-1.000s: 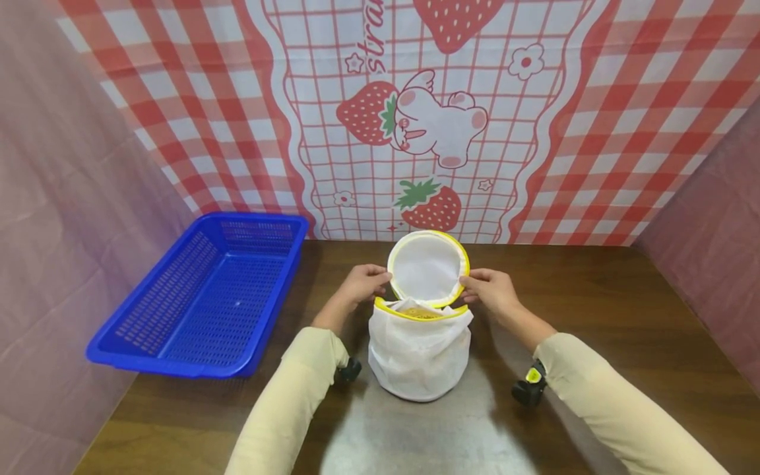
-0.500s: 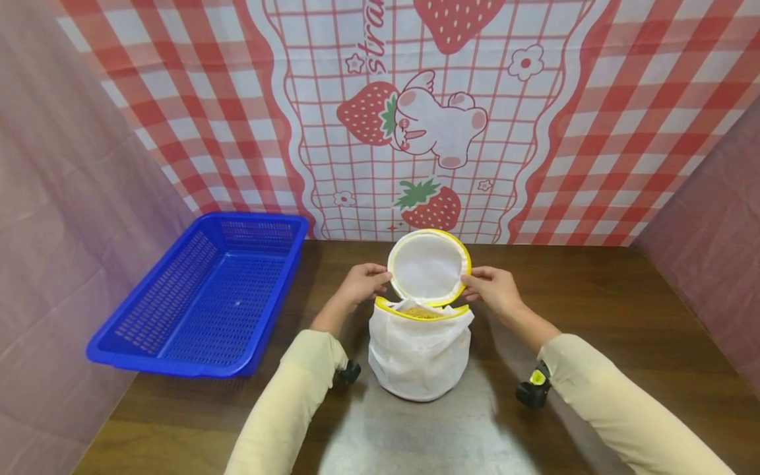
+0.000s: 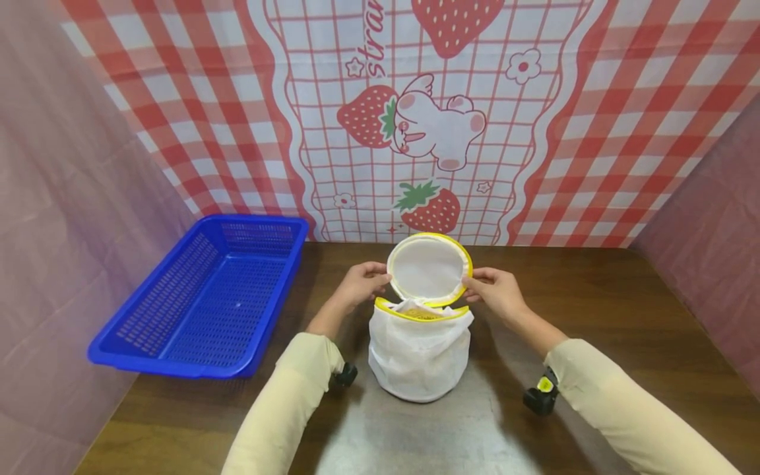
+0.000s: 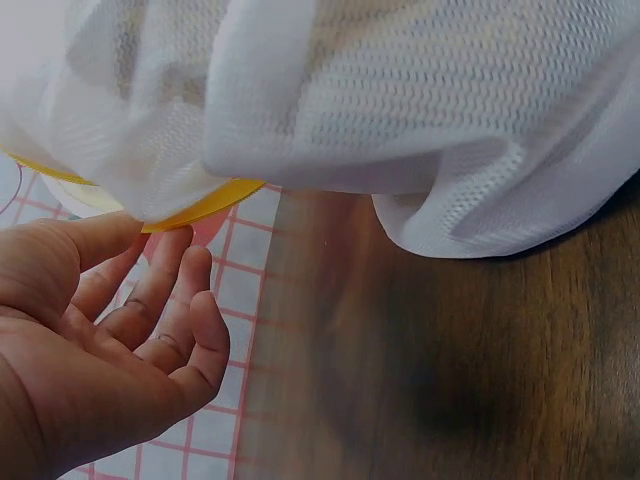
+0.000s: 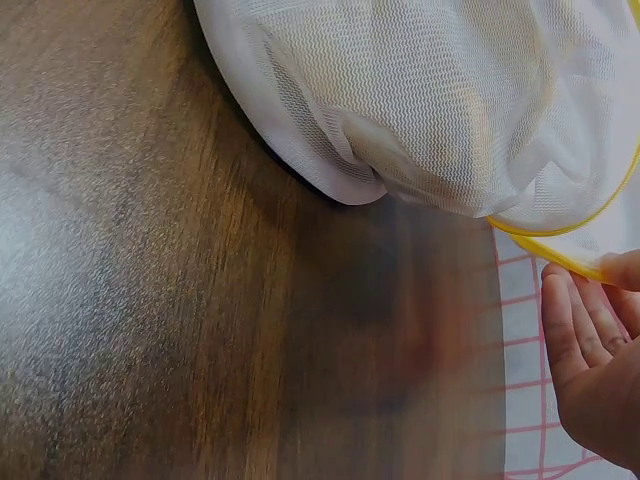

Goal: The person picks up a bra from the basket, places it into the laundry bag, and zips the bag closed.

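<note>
A white mesh laundry bag [image 3: 418,359] with yellow zipper edging stands upright on the table, its round lid [image 3: 429,269] raised at the back. Through the opening a yellowish thing [image 3: 423,314] shows inside; its kind is hidden. My left hand [image 3: 363,284] pinches the lid's left edge between thumb and fingers. On the opposite edge, my right hand [image 3: 494,290] pinches the yellow rim. The left wrist view shows the thumb and fingertips meeting at the yellow edging [image 4: 205,205], the other fingers loosely bent. In the right wrist view the hand [image 5: 600,350] holds the edging similarly.
A blue perforated plastic basket [image 3: 225,310] sits to the left on the brown wooden table [image 3: 617,316]. Behind the table hangs a red-and-white checked cloth [image 3: 237,119] with strawberry prints. Pinkish cloth [image 3: 71,218] covers the sides.
The lid has tilted back slightly and looks a little wider and flatter. My right forearm has shifted slightly outward. Both hands keep their hold on the rim.
</note>
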